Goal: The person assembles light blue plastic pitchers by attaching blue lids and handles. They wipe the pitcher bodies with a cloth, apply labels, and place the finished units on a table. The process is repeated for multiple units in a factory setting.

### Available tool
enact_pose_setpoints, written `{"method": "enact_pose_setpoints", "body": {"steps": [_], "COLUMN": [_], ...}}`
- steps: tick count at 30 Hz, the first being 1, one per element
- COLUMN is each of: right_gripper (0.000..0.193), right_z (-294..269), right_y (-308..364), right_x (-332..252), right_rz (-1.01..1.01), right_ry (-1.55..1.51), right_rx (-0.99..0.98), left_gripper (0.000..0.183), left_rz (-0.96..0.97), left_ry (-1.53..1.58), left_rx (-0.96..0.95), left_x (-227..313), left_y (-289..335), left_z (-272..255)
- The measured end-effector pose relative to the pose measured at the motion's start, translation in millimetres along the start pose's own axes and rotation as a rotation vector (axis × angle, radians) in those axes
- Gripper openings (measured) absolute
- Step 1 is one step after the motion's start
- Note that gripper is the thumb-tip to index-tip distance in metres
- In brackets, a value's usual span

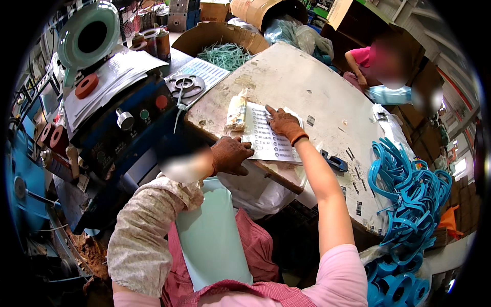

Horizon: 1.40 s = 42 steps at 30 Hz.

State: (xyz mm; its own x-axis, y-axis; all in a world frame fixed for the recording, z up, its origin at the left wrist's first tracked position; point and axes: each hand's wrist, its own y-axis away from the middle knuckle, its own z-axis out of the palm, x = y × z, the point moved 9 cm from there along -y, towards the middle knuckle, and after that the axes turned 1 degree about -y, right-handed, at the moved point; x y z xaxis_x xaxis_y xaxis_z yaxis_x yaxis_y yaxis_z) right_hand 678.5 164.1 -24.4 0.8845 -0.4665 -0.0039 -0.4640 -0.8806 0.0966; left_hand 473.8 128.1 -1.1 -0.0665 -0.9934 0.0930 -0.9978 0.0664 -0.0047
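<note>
A sheet of printed labels (262, 139) lies near the table's front left edge. My right hand (284, 126), in a brown glove, rests on its upper part with the fingers stretched out. My left hand (231, 155), gloved too, is open beside the sheet's lower left corner, its fingers apart and nothing visible in them. Across my lap lies a smooth pale green plastic piece (212, 238), its top end beside my left wrist. A clear plastic packet with yellowish contents (237, 113) touches the sheet's left side.
The worn table (327, 87) carries a small dark blue tool (333, 161) and a pile of blue plastic strips (404, 189). A machine panel (128, 128) with knobs stands left. Behind are a carton of green sticks (224, 55) and a person in pink (362, 57).
</note>
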Motion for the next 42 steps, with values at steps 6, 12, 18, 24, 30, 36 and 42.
{"method": "enact_pose_setpoints", "body": {"steps": [6,12,18,24,30,36,42], "right_gripper": [0.042,0.040,0.043,0.051,0.049,0.047,0.045], "right_z": [-15,-124,-105,-55,-43,-39,-33], "right_y": [-11,99,288,361,382,386,381], "right_x": [-16,-106,-165,-195,-203,-201,-202], "right_rz": [-0.088,-0.474,-0.727,-0.588,-0.484,-0.392,-0.369], "right_ry": [0.165,-0.045,-0.406,-0.581,-0.513,-0.479,-0.418], "right_rx": [0.199,0.783,0.543,0.286,0.365,0.426,0.395], "left_gripper": [0.047,0.056,0.088,0.108,0.101,0.086,0.084], "left_rz": [0.025,-0.020,-0.111,-0.209,-0.165,-0.151,-0.154], "left_ry": [0.084,0.372,0.191,0.305,0.266,0.211,0.093], "left_rx": [0.057,-0.018,0.423,0.456,0.501,0.434,0.282], "left_x": [-11,-8,36,82,93,97,106], "left_y": [0,21,222,268,266,261,251], "left_z": [1,-9,-83,-25,-20,-27,-43]}}
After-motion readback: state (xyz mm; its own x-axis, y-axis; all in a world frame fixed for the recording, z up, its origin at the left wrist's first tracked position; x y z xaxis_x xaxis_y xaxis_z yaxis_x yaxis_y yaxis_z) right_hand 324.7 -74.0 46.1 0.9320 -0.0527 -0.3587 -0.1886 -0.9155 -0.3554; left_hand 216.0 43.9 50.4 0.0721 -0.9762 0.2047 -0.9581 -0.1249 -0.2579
